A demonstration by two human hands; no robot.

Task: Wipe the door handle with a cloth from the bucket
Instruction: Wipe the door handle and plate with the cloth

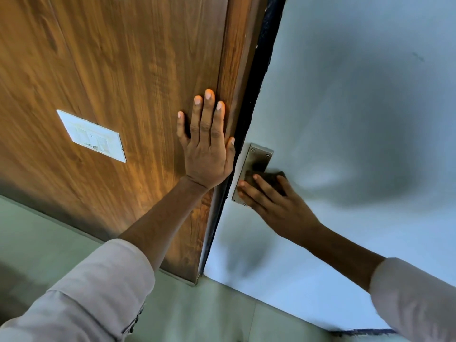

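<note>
A steel handle plate with screws at its corners is fixed to the pale grey-blue door, close to the door's dark edge. My right hand presses a dark cloth over the middle of that plate, and the lever itself is hidden under cloth and fingers. My left hand lies flat, fingers spread, on the brown wood panel just left of the door edge. No bucket is in view.
A white switch plate is set in the wood panel to the left. A black strip runs along the gap between panel and door. Pale floor tiles show below.
</note>
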